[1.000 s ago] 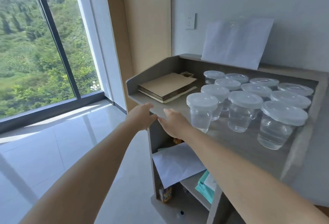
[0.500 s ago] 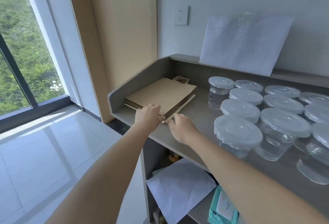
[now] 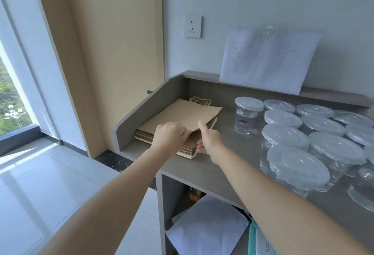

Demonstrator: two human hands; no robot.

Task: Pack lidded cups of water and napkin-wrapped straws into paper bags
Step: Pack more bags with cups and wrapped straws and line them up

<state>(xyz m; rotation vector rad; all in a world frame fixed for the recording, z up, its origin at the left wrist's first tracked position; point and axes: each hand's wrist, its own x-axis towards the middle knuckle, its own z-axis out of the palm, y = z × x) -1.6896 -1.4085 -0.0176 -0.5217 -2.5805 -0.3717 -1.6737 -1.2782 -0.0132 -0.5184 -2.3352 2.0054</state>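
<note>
The left hand point(image 3: 170, 136) hides its own fingertips at the lifted edge of the top paper bag point(image 3: 188, 114), so its grip cannot be told. The right hand point(image 3: 209, 140) has its lower fingers partly under that bag. The rightmost lidded cups point(image 3: 361, 190) are cut off at the right, a teal packet point(image 3: 252, 240) at the bottom. Faint writing on the wall sheet point(image 3: 267, 58) is unreadable

Bright daylight from the window point(image 3: 12, 96) at left, sun patches on floor point(image 3: 40, 184), sheen on lids point(image 3: 299, 165), wide-angle bending at edges
</note>
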